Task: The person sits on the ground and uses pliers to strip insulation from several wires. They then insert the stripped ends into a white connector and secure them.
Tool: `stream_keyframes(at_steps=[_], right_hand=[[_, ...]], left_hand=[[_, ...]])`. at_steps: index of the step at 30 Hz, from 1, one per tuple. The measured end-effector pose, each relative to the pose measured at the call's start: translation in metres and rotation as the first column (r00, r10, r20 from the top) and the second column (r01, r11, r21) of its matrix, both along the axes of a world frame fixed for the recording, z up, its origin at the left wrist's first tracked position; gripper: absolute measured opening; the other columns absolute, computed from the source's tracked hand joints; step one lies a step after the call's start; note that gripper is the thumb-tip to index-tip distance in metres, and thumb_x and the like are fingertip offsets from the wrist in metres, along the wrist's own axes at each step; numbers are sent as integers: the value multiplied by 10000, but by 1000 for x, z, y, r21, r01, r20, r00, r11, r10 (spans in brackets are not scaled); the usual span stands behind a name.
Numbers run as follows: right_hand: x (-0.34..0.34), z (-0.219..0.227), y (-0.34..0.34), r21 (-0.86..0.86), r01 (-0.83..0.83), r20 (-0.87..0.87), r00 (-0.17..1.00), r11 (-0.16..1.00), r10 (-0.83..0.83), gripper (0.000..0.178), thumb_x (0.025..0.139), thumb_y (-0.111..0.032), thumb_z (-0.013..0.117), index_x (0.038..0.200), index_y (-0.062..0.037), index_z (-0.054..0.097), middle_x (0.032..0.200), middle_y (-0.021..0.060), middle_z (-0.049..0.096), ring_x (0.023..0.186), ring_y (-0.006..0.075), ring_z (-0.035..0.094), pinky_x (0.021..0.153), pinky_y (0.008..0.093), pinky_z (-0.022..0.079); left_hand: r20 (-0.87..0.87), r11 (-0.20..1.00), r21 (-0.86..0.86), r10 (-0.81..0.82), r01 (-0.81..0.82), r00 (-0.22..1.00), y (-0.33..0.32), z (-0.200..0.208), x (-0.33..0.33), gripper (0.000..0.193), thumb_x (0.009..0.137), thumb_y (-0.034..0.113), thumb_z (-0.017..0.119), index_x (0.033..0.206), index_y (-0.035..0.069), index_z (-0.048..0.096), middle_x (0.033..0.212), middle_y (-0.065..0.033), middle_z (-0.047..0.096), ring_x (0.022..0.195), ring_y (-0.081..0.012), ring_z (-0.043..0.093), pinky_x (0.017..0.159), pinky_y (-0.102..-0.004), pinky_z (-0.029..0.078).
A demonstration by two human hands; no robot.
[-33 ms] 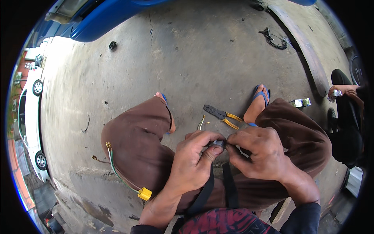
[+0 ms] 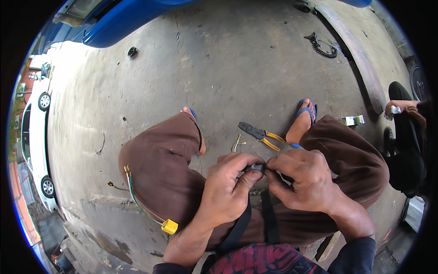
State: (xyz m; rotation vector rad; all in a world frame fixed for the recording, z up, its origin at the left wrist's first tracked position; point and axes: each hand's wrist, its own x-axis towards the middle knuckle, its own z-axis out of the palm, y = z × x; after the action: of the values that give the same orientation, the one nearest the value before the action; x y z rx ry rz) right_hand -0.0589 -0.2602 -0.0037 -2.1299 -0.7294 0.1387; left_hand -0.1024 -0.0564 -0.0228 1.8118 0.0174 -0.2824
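Between thumb and forefinger, my left hand point(image 2: 228, 187) pinches a small dark grey piece point(image 2: 257, 168), mostly covered by the fingers. My right hand point(image 2: 303, 180) is closed in a pinch right against the piece's right end; what lies between its fingertips is hidden. Just beyond my left hand, short green and white wires point(image 2: 236, 144) with a metal terminal stick out. A yellow connector point(image 2: 169, 226) rests by my left forearm, its green and white wires running over my left knee to brass terminals point(image 2: 127, 169). Crimping pliers point(image 2: 259, 133) with yellow handles lie on the floor.
A small box point(image 2: 352, 120) sits beyond my right knee. Near a long board point(image 2: 353, 57) lies a coiled black cable point(image 2: 321, 48). Another person's hand point(image 2: 397, 108) shows at the right. A blue vehicle point(image 2: 123, 23) stands ahead, a white car point(image 2: 35, 137) at the left.
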Motion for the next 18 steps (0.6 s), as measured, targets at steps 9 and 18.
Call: stream_keyframes(at_steps=[9, 18], right_hand=[[6, -12, 5, -111, -18, 91, 995, 994, 28, 158, 784, -70, 751, 905, -54, 650, 735, 92, 650, 672, 319, 674, 547, 439, 512], [62, 65, -56, 168, 692, 45, 706, 702, -707, 142, 903, 4, 722, 1027, -52, 764, 1013, 74, 741, 776, 138, 675, 680, 289, 538]], left_hand=[[-150, 999, -31, 37, -42, 988, 1, -6, 12, 165, 954, 86, 686, 1087, -8, 713, 919, -156, 752, 855, -283, 722, 809, -377, 533], [-244, 873, -221, 381, -434, 892, 23, -5, 17, 319, 1011, 238, 698, 1133, -56, 721, 920, -58, 714, 836, -102, 598, 796, -258, 475]])
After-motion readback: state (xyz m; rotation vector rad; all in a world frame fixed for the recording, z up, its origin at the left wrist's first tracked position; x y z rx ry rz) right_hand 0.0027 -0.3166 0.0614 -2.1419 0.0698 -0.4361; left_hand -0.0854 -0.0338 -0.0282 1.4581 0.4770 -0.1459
